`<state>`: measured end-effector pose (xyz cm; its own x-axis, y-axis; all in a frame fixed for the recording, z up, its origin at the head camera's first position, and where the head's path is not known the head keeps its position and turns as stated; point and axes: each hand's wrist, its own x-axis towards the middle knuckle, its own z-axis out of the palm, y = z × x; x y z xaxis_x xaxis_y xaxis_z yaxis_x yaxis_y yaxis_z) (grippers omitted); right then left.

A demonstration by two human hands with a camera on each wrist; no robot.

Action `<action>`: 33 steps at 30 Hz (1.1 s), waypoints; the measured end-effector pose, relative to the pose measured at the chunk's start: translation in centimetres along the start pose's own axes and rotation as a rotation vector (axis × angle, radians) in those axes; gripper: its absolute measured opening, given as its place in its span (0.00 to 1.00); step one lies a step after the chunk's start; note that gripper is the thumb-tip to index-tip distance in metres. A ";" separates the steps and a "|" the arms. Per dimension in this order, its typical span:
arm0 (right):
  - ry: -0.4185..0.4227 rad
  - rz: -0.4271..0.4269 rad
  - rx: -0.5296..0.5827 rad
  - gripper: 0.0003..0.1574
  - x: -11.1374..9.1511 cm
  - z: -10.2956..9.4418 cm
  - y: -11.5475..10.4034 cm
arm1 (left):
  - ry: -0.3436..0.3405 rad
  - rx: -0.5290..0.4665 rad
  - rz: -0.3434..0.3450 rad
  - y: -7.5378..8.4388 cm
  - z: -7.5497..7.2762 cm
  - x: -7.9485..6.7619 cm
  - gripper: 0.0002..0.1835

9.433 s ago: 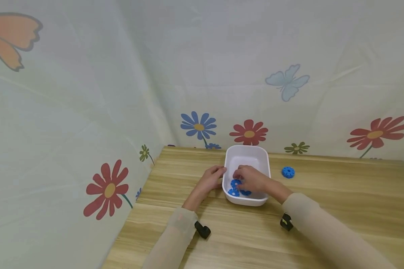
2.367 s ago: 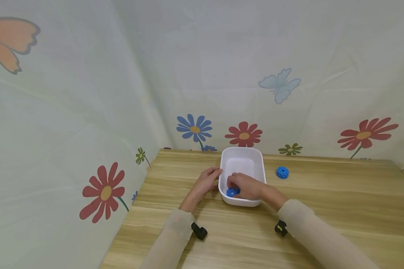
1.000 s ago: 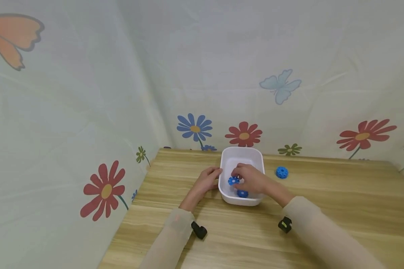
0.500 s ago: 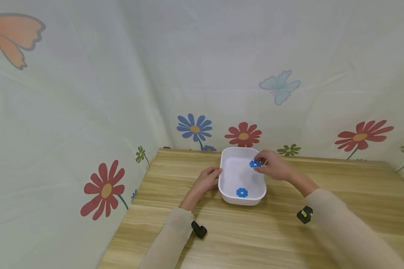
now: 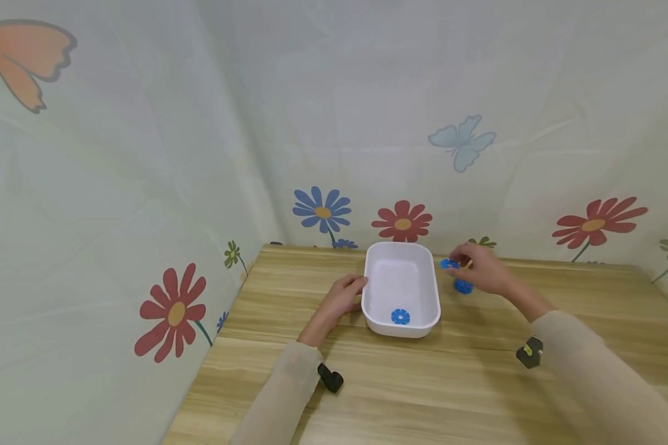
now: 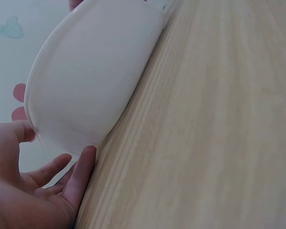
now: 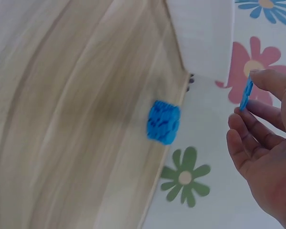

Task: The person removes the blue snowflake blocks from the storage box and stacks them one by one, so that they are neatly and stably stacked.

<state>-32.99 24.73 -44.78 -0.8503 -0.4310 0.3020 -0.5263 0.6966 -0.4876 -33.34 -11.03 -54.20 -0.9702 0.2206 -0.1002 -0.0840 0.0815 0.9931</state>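
My right hand [image 5: 483,270] pinches a thin blue flower-shaped building disc [image 5: 449,264] between thumb and fingertips. It is held above a short stack of the same discs [image 5: 464,286] on the table, right of the white plastic tub [image 5: 401,244]. The right wrist view has the held disc [image 7: 247,93] edge-on, clear of the stack [image 7: 163,122]. One more blue disc [image 5: 400,316] lies flat in the tub, near its front wall. At the tub's left side, my left hand [image 5: 339,301] touches the rim and outer wall with extended fingers [image 6: 81,174].
The wood-grain table [image 5: 401,383] carries tub and stack close to its back edge. Behind and to the left hangs a pale cloth [image 5: 334,111] printed with flowers and butterflies. A black wrist camera [image 5: 330,377] sits on the left sleeve, another [image 5: 530,352] on the right.
Several discs lay in the tub at first; one lies there now. My right hand has lifted a disc from the tub and carried it right, over the rim, towards the stack. My left hand stays put.
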 end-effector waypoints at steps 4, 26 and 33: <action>-0.002 0.018 -0.007 0.20 -0.7 -0.2 0.8 | -0.005 0.003 0.010 0.0 0.0 0.0 0.27; 0.033 0.069 -0.080 0.22 -2.4 -0.1 3.8 | 0.006 0.001 0.015 0.4 0.1 -0.5 0.30; 0.028 0.085 -0.092 0.22 -2.5 -0.7 3.8 | -0.001 0.009 0.010 0.5 0.0 -0.5 0.30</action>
<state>-32.89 28.85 -46.86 -0.8911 -0.3525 0.2859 -0.4485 0.7803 -0.4358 -32.85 -11.07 -53.70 -0.9708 0.2222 -0.0899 -0.0719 0.0876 0.9936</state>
